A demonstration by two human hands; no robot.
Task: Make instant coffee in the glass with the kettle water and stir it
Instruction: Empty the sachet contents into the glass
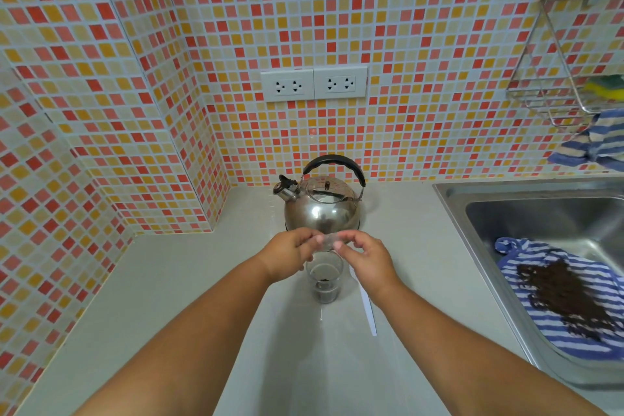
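Observation:
A clear glass (325,280) stands on the counter with dark coffee granules at its bottom. Just above its rim, my left hand (287,255) and my right hand (366,258) pinch a small clear packet (329,241) between their fingertips, one hand at each end. What is inside the packet cannot be made out. Behind the hands stands a shiny steel kettle (320,204) with a black handle, its spout pointing left. A white stirring stick (368,309) lies on the counter just right of the glass, partly under my right forearm.
A steel sink (526,209) lies to the right, holding a blue-striped cloth (574,324) covered with dark grounds. A wire rack (557,78) with a sponge and a striped towel hangs on the tiled wall. Two double sockets (314,84) sit above the kettle.

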